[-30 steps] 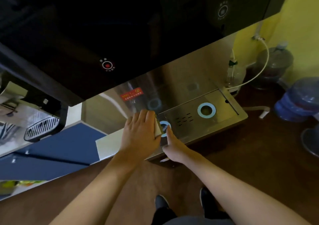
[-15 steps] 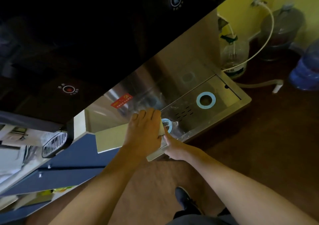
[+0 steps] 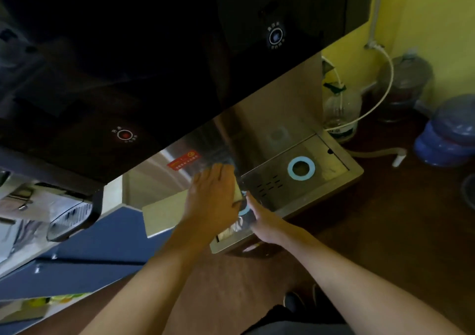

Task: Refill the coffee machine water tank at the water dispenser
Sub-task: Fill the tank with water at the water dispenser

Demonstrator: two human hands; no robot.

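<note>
Water dispenser (image 3: 277,118) — steel body, black top panel, red-lit button (image 3: 125,135). I log my left hand (image 3: 212,201) flat over the water tank (image 3: 237,194), fingers together; the tank sits on the drip tray (image 3: 331,160) at the left blue ring, mostly hidden. Right hand (image 3: 262,219) — touching the tank's near side; I cannot tell its grip.

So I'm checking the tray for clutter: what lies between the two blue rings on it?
In the head view, only a group of short drain slots in the steel tray lies between the near blue ring and the far one.
</note>
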